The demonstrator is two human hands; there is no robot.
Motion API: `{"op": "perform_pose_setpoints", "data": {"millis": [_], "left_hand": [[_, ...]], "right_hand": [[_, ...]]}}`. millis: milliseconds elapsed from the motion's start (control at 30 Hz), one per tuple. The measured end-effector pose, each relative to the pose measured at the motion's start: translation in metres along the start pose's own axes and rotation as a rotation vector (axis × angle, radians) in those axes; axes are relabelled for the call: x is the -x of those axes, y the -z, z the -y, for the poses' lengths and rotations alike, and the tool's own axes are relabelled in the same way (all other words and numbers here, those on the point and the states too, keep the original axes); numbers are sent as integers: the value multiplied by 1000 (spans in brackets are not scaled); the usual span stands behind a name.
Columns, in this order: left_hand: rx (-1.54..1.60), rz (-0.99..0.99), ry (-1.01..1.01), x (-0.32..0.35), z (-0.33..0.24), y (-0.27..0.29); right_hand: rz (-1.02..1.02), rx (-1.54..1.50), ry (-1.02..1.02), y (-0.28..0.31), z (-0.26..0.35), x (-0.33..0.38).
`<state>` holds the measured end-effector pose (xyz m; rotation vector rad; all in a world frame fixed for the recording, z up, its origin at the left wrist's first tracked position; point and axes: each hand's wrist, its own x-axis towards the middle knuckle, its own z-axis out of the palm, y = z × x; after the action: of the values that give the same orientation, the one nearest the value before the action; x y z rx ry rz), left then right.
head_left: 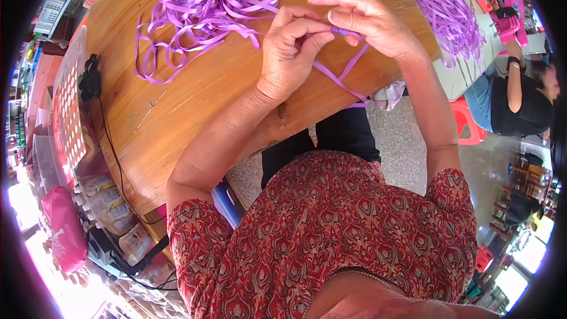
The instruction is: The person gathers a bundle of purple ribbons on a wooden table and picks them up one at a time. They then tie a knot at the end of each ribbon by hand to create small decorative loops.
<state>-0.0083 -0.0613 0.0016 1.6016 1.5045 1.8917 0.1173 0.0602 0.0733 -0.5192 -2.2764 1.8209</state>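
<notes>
Above the wooden table (pixel 195 100), near its front edge, my two hands work close together on a narrow purple ribbon (pixel 341 31). My left hand (pixel 289 50) is closed, its thumb and fingertips pinching the ribbon. Just right of it, my right hand (pixel 375 23) has its fingers curved around the ribbon, the upper ones stretched toward the left hand. A short bunched or twisted stretch shows between the hands, partly hidden by fingers. Loose ribbon lengths hang below them to the table edge. A tangled heap of purple ribbon (pixel 207 9) lies beyond my left hand.
A larger pile of purple ribbon (pixel 443 6) lies at the far right. A black cable (pixel 106 121) runs along the table's left side, near packaged goods and a pink pouch (pixel 64 230). At right, another person (pixel 522 103) sits by a red stool (pixel 466 124).
</notes>
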Motion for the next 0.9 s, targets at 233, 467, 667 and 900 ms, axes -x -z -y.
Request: {"op": "perform_pose_setpoints", "data": {"millis": [233,467,667,900], "left_hand": [[97,-94,195,-1,9,4],[397,0,397,-3,-10,-1],[345,-54,441,-6,0,10],[196,-348,314,-25,20,35]], "right_hand": [[-35,124,-16,20,-8,16],[-132,144,46,14,-11,13],[-154,145,199,19,-16,6],[-467,152,83,63,-33,43]]}}
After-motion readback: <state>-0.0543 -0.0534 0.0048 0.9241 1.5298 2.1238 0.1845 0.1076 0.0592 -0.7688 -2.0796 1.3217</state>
